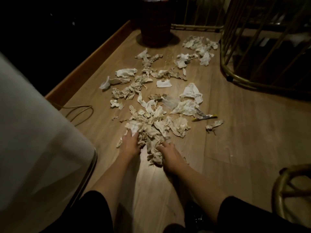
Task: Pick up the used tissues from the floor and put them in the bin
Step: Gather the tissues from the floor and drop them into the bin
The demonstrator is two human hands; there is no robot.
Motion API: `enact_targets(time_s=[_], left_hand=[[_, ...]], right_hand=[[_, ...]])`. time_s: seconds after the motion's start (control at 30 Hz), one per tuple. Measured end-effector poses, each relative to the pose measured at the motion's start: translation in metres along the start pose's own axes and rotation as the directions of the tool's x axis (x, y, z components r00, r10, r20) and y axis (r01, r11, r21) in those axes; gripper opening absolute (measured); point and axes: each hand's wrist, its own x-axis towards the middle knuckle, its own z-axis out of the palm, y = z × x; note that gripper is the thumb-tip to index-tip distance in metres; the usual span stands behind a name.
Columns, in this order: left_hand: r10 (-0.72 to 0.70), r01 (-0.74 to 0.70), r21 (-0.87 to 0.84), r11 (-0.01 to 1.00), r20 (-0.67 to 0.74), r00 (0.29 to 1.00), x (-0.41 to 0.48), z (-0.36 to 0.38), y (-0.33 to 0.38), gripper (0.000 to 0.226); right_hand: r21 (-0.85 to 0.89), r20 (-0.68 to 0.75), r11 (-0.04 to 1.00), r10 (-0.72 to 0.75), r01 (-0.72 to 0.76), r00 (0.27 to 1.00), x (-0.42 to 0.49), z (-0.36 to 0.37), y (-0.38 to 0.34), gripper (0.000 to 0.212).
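— Where do we stand against the bin (155, 22)?

— It's straight ahead of us, well beyond the tissues (151, 130) strewn over the floor (235, 148). Our left hand (131, 143) and right hand (170, 157) press in from either side of the nearest heap, each grip closed on crumpled tissue.

— Which hand is nearer the bin?

— The left, slightly. We judge the lift goes forward, over the scattered rest.

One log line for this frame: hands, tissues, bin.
left hand: gathering near tissue pile | right hand: same pile | scattered tissues: on floor | bin: upright, far end | phase: gathering
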Motion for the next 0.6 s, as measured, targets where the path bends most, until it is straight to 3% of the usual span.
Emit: enact_targets(time_s=[0.13,0.3,0.37,0.47,0.6], left_hand=[[-0.054,0.046,-0.087,0.995,-0.088,0.995,0.004,0.011,-0.005,0.051],[-0.013,-0.041,-0.226,0.973,-0.233,0.972,0.025,-0.014,0.009,0.03],[0.003,-0.073,-0.224,0.972,-0.3,0.954,0.037,-0.023,0.018,0.038],[0.052,-0.136,-0.22,0.966,-0.351,0.935,0.053,-0.024,0.033,0.052],[0.094,-0.178,-0.251,0.951,-0.315,0.944,0.057,-0.017,0.061,0.056]], right_hand=[[0.11,-0.045,0.993,-0.042,0.047,0.998,0.006,0.001,0.015,0.032],[0.217,-0.164,0.975,0.091,-0.054,0.982,0.02,-0.037,0.049,0.024],[0.186,-0.198,0.98,0.114,-0.077,0.974,0.01,-0.041,0.062,0.027],[0.085,-0.14,0.994,0.077,-0.065,0.987,-0.028,-0.021,0.07,0.034],[0.089,-0.22,0.996,0.023,-0.003,0.975,-0.063,0.007,0.074,0.029]])
